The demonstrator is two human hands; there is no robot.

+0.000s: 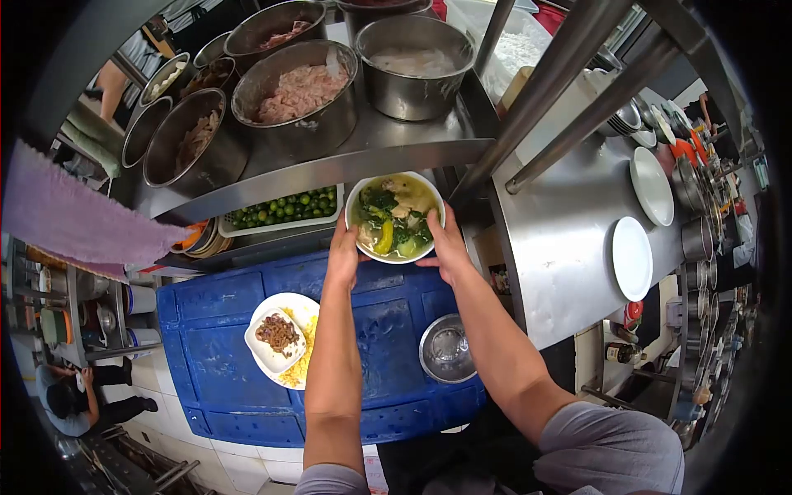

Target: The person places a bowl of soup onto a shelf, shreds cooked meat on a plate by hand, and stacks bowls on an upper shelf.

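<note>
The soup (404,216) was already in the white bowl (440,202), in the upper middle of the frame. The left hand (343,252) and right hand (450,246) had their grip tight on its sides. It seemed lifted off the blue bench (384,330), but the bottom was hidden.

White round bowl (396,261), upright, roughly level, held by its sides between left hand (343,256) and right hand (450,246). Nearly full of soup (402,216): thin yellow-green broth, pale meat chunks (410,198) mostly toward the far side, dark leafy greens (381,200) through the middle, one yellow-green chili pepper (384,238) near side, left of center. Bowl's just right of the citrus tray (280,223).
</note>
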